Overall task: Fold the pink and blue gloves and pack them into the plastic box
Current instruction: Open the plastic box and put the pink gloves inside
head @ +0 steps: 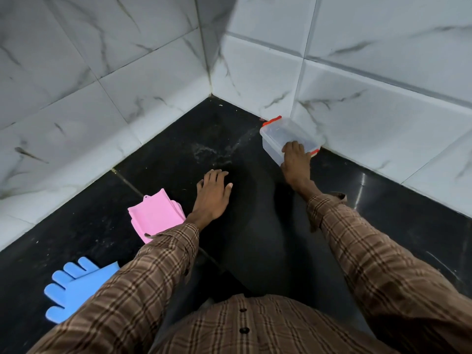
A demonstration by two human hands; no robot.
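A clear plastic box with red clips stands on the black floor against the right wall. My right hand grips its near edge, fingers over the rim. The pink gloves lie folded flat on the floor at the left, partly under my left sleeve. My left hand hovers or rests flat beside them, fingers spread, holding nothing. The blue gloves lie unfolded at the lower left, fingers pointing left, their cuffs hidden by my arm.
White marble-patterned tile walls meet in a corner behind the black floor. A dusty smear marks the floor near the corner. My dark trouser leg stretches between my two arms.
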